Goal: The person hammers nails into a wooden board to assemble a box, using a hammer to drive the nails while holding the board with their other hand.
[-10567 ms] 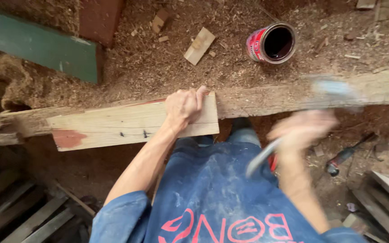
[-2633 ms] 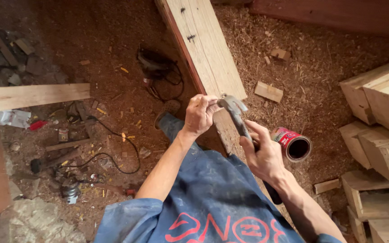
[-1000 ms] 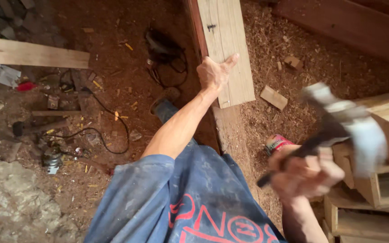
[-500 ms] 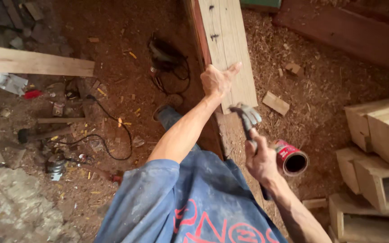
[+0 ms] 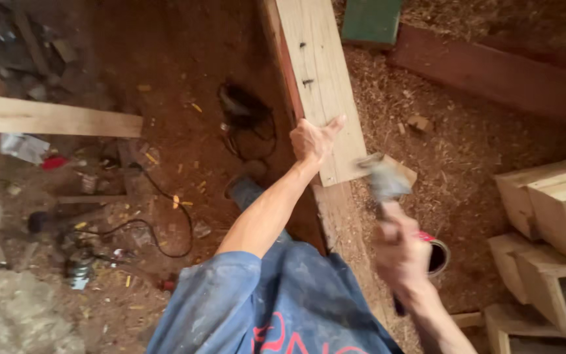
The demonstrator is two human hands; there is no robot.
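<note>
The pale plank is laid along a rough beam above the sawdust floor and is pressed near its end by the left hand, fingers spread flat. A hammer, blurred, is clenched by the right hand just beside the plank's end, with an open red can partly hidden behind that hand.

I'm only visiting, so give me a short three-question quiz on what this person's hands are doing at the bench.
1. True or false: the left hand rests on the pale wooden plank.
2. Which hand holds the grey-headed hammer?
3. The red open-topped tin can lies: A) on the plank, B) on the sawdust-covered floor beside the right hand, C) in the left hand.

Key: 1 true; 2 the right hand; 3 B.
</note>
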